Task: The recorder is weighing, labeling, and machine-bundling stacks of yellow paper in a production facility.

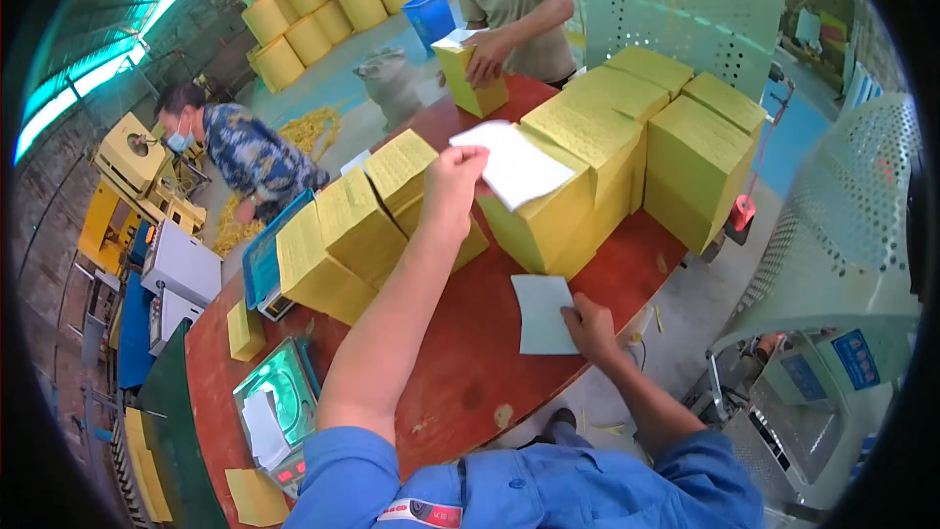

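My left hand (457, 186) pinches the left edge of a white sheet of paper (517, 167), its fingers closed. The sheet lies over the near top of a tall stack of yellow paper (548, 225). Lower and to the right, my right hand (591, 326) grips the right edge of a pale blue-grey sheet of paper (541, 315) above the red table (446, 382). More yellow paper stacks (338, 235) stand beside my left forearm, which partly hides them.
A digital scale (279, 397) with papers on it and a blue tray (264, 255) are at the table's left. A co-worker (519, 0) across the table holds a yellow stack (472, 78); another person (250, 152) bends at the left. Perforated green machine guards (832, 225) flank the right.
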A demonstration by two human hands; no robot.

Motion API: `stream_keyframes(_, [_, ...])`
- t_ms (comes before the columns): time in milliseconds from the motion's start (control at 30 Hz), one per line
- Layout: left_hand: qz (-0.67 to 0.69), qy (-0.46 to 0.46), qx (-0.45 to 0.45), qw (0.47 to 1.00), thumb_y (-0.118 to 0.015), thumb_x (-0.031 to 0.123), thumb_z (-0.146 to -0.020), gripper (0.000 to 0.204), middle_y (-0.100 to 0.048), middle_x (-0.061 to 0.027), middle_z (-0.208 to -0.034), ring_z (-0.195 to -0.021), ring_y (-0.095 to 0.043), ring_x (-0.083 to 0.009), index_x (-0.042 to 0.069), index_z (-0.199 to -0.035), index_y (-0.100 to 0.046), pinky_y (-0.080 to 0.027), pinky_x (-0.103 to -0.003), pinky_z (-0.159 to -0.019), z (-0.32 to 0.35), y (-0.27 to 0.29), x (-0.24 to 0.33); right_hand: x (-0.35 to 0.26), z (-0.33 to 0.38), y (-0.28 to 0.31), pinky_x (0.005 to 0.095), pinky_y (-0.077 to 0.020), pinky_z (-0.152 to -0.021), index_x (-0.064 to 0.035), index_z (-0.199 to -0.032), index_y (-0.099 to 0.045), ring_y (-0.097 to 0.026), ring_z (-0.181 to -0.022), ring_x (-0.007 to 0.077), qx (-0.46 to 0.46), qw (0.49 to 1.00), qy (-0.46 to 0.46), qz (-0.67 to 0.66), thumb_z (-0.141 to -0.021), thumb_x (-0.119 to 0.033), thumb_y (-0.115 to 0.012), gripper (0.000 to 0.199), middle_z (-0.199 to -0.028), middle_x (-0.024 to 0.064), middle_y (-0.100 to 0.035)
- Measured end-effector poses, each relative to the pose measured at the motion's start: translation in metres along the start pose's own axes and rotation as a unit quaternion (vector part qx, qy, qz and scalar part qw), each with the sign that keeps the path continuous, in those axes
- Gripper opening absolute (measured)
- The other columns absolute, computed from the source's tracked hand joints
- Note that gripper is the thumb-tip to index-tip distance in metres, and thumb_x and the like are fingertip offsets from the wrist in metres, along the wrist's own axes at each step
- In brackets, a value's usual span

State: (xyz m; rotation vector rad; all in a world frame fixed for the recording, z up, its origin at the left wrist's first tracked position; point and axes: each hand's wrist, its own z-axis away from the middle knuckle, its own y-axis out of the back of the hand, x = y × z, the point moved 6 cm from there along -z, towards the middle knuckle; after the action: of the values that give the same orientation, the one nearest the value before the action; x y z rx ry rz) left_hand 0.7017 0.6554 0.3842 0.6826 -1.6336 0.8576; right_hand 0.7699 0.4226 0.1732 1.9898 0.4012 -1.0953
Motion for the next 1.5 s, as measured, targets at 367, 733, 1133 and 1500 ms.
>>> stream_keyframes(367, [-0.183, 0.087, 0.041, 0.978, -0.061, 0.014, -0.089, 0.012, -0.059, 0.0013, -0.068, -0.048, -0.047, -0.0042, 0.004, -0.093, -0.068, -0.033, -0.020, -0.042, 0.007, 0.001, -0.024, 0.000, -0.005, 0.009, 0.0466, -0.0465, -0.058, -0.0028, -0.078, -0.049, -0.059, -0.066, 0.0399, -0.017, 1.000, 0.011, -0.015, -0.085, -0.014, -0.064, 0.020, -0.071, 0.0202, -0.057])
stream_keyframes(733, [-0.222, 0.087, 0.038, 0.970, -0.058, 0.012, -0.091, 0.012, -0.053, 0.0015, -0.061, -0.045, -0.044, -0.0040, 0.005, -0.095, -0.067, -0.029, -0.018, -0.039, -0.001, -0.009, -0.021, -0.006, -0.005, 0.012, 0.0461, -0.0468, -0.056, -0.0027, -0.078, -0.048, -0.059, -0.064, 0.0384, -0.024, 0.999, 0.030, -0.030, -0.084, -0.010, -0.064, 0.018, -0.071, 0.0180, -0.057])
stream_keyframes(1133, [-0.301, 0.018, 0.012, 0.953, -0.063, 0.016, -0.090, 0.014, -0.052, 0.0024, -0.060, -0.047, -0.039, -0.0029, 0.003, -0.091, -0.068, -0.028, -0.020, -0.044, -0.005, -0.006, -0.015, -0.003, -0.002, 0.010, 0.0467, -0.0471, -0.057, -0.0032, -0.079, -0.049, -0.059, -0.066, 0.0386, -0.009, 0.999, 0.036, -0.034, -0.085, -0.011, -0.062, 0.017, -0.074, 0.0172, -0.057])
stream_keyframes(1500, [-0.650, -0.130, -0.065, 0.746, -0.046, 0.038, -0.091, 0.049, -0.063, -0.0298, -0.111, -0.106, -0.061, -0.0419, -0.006, -0.109, -0.062, -0.044, -0.049, -0.096, -0.082, -0.051, -0.007, 0.019, -0.013, 0.025, 0.0392, -0.0414, -0.100, 0.0048, -0.090, -0.060, -0.050, -0.124, 0.0356, -0.011, 0.960, -0.007, -0.279, -0.073, 0.000, -0.049, 0.020, -0.130, 0.0204, -0.055])
